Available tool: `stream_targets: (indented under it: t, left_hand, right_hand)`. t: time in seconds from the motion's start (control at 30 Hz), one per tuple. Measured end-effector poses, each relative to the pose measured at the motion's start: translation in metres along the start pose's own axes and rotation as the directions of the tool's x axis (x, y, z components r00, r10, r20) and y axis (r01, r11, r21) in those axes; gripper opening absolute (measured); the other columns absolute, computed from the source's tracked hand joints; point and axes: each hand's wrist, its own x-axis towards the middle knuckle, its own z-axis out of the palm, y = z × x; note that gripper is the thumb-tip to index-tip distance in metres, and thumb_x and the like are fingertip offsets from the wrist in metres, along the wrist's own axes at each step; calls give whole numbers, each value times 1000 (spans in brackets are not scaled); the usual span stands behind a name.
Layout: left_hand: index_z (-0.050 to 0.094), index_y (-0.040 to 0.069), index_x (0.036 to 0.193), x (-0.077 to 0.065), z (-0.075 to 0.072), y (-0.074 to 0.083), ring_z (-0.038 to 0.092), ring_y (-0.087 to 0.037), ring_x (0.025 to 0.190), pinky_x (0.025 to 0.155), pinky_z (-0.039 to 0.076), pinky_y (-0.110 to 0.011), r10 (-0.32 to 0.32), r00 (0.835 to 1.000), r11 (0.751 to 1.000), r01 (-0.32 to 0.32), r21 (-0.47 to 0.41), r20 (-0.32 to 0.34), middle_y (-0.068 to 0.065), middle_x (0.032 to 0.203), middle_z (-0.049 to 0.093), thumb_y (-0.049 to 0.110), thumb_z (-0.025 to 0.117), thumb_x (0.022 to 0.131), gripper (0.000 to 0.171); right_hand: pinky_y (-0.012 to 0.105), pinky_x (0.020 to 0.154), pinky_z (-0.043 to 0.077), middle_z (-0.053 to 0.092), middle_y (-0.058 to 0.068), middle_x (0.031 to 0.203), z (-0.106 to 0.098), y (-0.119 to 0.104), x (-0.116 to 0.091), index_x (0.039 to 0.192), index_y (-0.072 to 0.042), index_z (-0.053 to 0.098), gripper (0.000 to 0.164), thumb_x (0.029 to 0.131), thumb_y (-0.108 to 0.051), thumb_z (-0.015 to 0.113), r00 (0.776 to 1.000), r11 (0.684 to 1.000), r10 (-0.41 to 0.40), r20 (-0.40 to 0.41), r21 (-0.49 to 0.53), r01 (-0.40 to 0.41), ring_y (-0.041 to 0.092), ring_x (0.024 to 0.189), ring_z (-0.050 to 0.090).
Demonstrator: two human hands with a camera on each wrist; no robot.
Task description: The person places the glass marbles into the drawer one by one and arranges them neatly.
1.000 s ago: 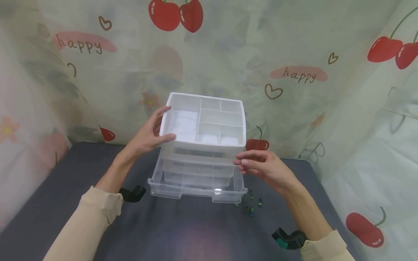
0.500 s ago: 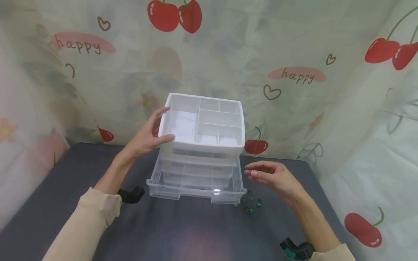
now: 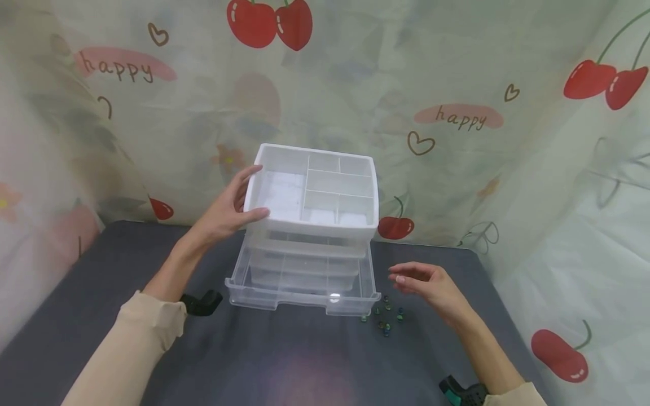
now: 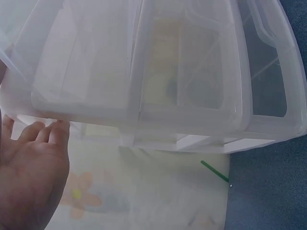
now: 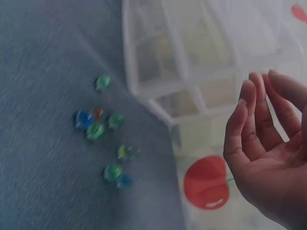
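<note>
A drawer storage box, with a white divided top tray (image 3: 337, 183) and translucent drawers below, stands on the dark table. Its bottom clear drawer (image 3: 299, 299) juts out toward me. My left hand (image 3: 223, 211) grips the box's upper left side, thumb over the front corner and fingers along the left wall; in the left wrist view its fingertips touch that wall. My right hand (image 3: 437, 290) hovers right of the box with loosely bent fingers and holds nothing. Several glass marbles (image 5: 95, 131), green, blue and amber, lie on the table just left of it.
The dark table (image 3: 315, 361) reaches back to a printed curtain (image 3: 325, 90) with cherries and hearts, which hangs close behind the box and along both sides. A black wrist camera (image 3: 203, 303) sits on the left wrist, another (image 3: 462, 392) on the right.
My right hand has drawn away from the box's right side, moving right and down toward me, near the marbles. My left hand stays on the box, which stays put.
</note>
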Motion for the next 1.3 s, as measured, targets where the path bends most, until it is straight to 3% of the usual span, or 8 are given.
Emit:
stream_targets:
  t: [0.27, 0.4, 0.63, 1.03, 1.3]
  left_hand:
    - [18, 19, 158, 1, -1, -1, 30, -31, 141, 95, 42, -19, 14, 1000, 1000, -14, -10, 1, -16, 160, 20, -3, 66, 92, 85]
    - [18, 18, 158, 0, -1, -3, 29, -31, 142, 96, 41, -19, 16, 1000, 1000, -16, -5, 4, -16, 161, 20, -3, 67, 92, 85]
    - [18, 20, 158, -1, -1, -4, 28, -30, 143, 98, 40, -20, 13, 1000, 1000, -13, -13, 8, -15, 161, 19, -3, 66, 92, 85]
    - [18, 19, 158, 1, 0, -2, 27, -29, 144, 99, 40, -19, 18, 1000, 1000, -18, -6, 10, -15, 161, 18, -3, 66, 92, 85]
    - [18, 18, 158, 0, 0, -2, 27, -29, 144, 98, 40, -20, 22, 1000, 1000, -22, -20, 7, -16, 161, 18, -4, 66, 92, 85]
  right_hand:
    - [28, 88, 52, 65, 24, 123, -5, 27, 3, 126, 4, 63, 43, 94, -22, 71, 1000, 998, 14, 1, -54, -14, 18, 104, 68]
    - [29, 86, 53, 64, 29, 122, -5, 42, 2, 123, 6, 65, 41, 93, -21, 72, 1000, 997, 7, -14, -72, -8, 24, 104, 68]
    - [36, 84, 55, 67, 24, 118, -4, 63, 0, 122, 8, 65, 42, 92, -20, 72, 999, 996, 26, -40, -85, -29, 33, 104, 68]
    - [31, 77, 55, 71, 18, 114, -12, 84, -6, 119, 3, 69, 35, 92, -18, 73, 995, 984, 47, -82, -166, -61, 28, 99, 69]
    - [26, 80, 53, 72, 14, 113, -15, 92, -6, 116, 0, 72, 28, 92, -15, 72, 995, 973, 59, -83, -217, -75, 15, 99, 67]
